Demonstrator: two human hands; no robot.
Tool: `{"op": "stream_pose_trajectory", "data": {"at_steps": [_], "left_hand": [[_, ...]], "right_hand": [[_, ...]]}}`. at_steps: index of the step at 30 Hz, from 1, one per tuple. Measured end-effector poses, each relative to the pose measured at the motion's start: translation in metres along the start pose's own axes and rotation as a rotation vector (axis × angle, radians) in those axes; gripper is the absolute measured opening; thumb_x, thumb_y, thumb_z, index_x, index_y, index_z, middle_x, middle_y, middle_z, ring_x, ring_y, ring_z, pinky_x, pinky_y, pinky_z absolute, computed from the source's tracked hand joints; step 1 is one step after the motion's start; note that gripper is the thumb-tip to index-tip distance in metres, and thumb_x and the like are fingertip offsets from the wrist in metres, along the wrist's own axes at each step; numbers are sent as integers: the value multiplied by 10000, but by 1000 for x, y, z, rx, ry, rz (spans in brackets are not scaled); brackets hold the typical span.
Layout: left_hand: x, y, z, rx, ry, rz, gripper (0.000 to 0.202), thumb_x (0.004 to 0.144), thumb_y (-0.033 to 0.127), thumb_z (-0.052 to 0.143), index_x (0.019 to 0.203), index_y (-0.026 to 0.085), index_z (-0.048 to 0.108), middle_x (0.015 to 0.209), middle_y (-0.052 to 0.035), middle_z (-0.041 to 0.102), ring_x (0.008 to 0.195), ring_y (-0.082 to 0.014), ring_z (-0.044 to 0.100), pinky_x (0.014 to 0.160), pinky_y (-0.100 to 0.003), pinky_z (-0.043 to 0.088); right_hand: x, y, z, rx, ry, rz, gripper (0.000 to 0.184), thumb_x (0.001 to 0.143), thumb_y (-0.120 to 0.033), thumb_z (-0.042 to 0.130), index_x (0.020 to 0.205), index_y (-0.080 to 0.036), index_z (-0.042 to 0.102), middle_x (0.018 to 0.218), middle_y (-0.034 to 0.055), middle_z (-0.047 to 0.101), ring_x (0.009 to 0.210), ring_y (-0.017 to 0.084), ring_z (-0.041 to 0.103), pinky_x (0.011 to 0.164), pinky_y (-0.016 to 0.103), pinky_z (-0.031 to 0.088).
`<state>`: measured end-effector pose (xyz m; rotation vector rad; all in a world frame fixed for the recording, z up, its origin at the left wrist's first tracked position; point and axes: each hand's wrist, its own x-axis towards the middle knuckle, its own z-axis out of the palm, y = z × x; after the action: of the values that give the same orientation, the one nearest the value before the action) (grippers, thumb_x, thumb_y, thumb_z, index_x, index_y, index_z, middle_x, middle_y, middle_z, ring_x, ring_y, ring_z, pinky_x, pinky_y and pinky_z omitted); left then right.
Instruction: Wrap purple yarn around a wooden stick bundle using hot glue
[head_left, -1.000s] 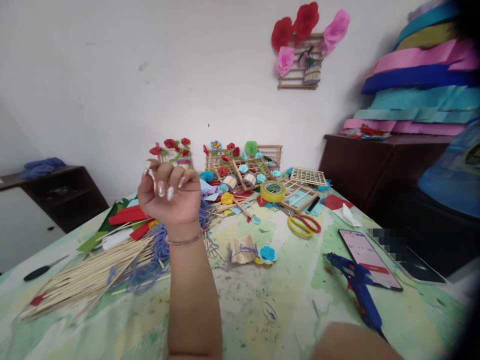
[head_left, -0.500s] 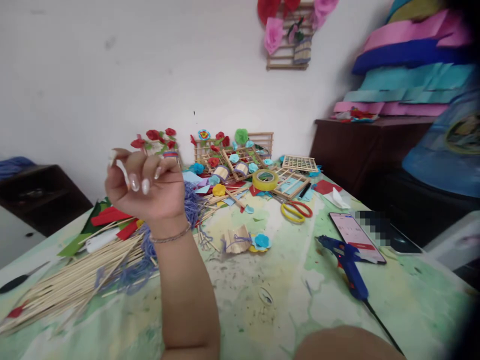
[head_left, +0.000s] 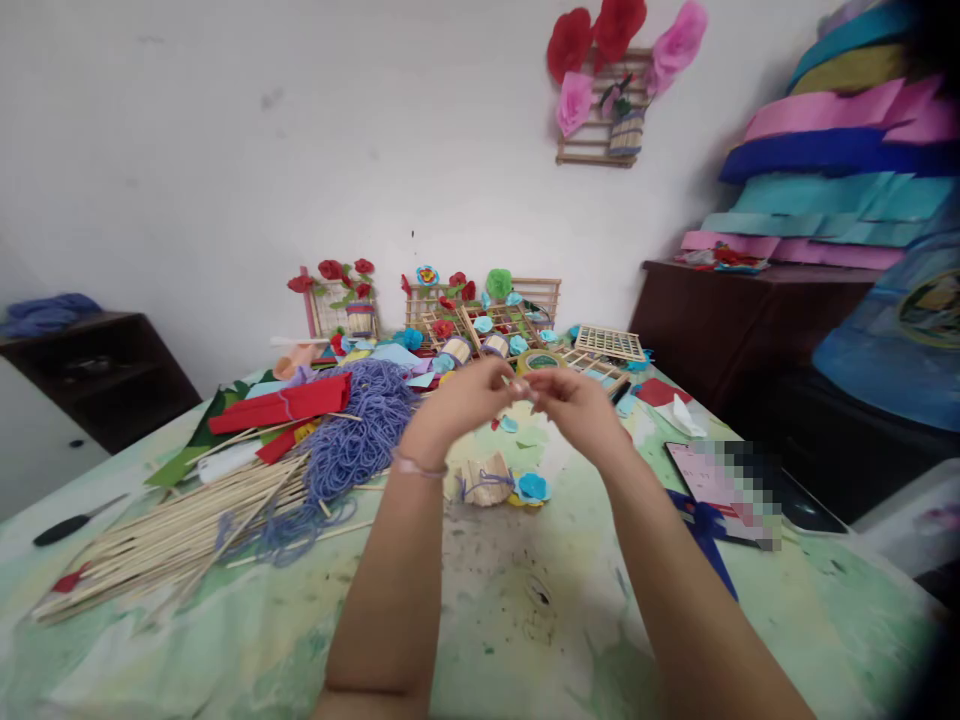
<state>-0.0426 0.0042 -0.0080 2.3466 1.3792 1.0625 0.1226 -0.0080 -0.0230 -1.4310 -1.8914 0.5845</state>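
My left hand and my right hand meet above the middle of the table, fingertips pinched together around something small that I cannot make out. Just below them on the table lies a little fan of wooden sticks tied with purple yarn, next to a blue and yellow paper flower. A heap of purple yarn lies to the left of my left forearm.
A bundle of thin wooden skewers lies at the left with red paper. A blue glue gun and a phone sit at the right. Stick lattices with paper flowers crowd the far side.
My left hand came down from its raised fist at the left and moved to the middle. My right hand rose from the bottom edge to meet it.
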Motion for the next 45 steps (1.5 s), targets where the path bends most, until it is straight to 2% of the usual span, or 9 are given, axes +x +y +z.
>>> {"op": "stream_pose_trajectory", "data": {"at_steps": [2,7,12,17,23,31,37,41,45], "left_hand": [[-10,6,27,353,-275,8,204,813,328,618,934,171,668,867,-102,712,819,-251,687,683,-344,515],[-53,-3,64,502,-405,-5,567,608,228,798,1137,107,634,1085,-199,689,1072,-384,622,812,-403,515],[-66,-35,63,636,-288,-131,387,850,38,379,1166,47,603,1154,-264,628,1169,-385,561,899,-489,474],[-69,-51,73,648,-232,-151,419,909,123,353,1294,50,501,1374,-260,499,1332,-341,421,1041,-488,383],[-76,-58,78,344,-427,33,564,906,319,460,1434,140,378,1525,-149,379,1428,-305,295,1174,-525,151],[-61,-102,59,104,-438,-83,469,874,240,411,1302,125,564,1374,-152,564,1264,-286,524,1075,-398,379],[-59,-122,68,-167,-328,-203,371,751,179,509,1060,176,714,1212,-94,676,1131,-249,600,1046,-353,407],[-58,-131,76,-406,-240,-307,244,676,183,609,879,181,745,1073,-85,722,1016,-253,631,985,-377,450],[-57,-138,79,-703,-149,-450,274,712,299,664,934,148,719,969,-116,741,890,-257,678,856,-396,519]], "right_hand": [[15,24,15,-134,-128,76,127,829,-134,638,931,-187,691,946,45,716,872,176,656,803,313,508],[2,72,44,-442,-297,296,218,903,-309,613,1054,-153,635,1106,71,651,985,197,633,871,420,525],[-6,84,56,-485,-368,315,276,911,-333,600,1128,-163,612,1169,83,626,1023,210,621,879,426,525],[-8,92,63,-406,-396,287,254,915,-344,594,1080,-154,623,1079,66,652,935,185,641,826,394,543],[-14,108,73,-272,-321,231,313,916,-332,593,1173,-153,581,1067,64,649,909,183,646,806,391,549],[-20,115,79,-198,-242,126,305,870,-314,643,1124,-145,618,977,62,667,847,183,651,771,369,542],[-28,96,76,-177,-119,-187,718,744,-59,643,1414,-226,444,1441,139,424,1346,284,376,1097,435,328],[-30,84,80,-104,-198,-392,474,729,7,596,1105,-264,697,1434,68,477,1352,263,374,1112,420,302],[-21,82,88,4,-215,-422,252,716,-45,674,885,-222,733,1195,67,656,1180,244,535,1035,392,387]]}}
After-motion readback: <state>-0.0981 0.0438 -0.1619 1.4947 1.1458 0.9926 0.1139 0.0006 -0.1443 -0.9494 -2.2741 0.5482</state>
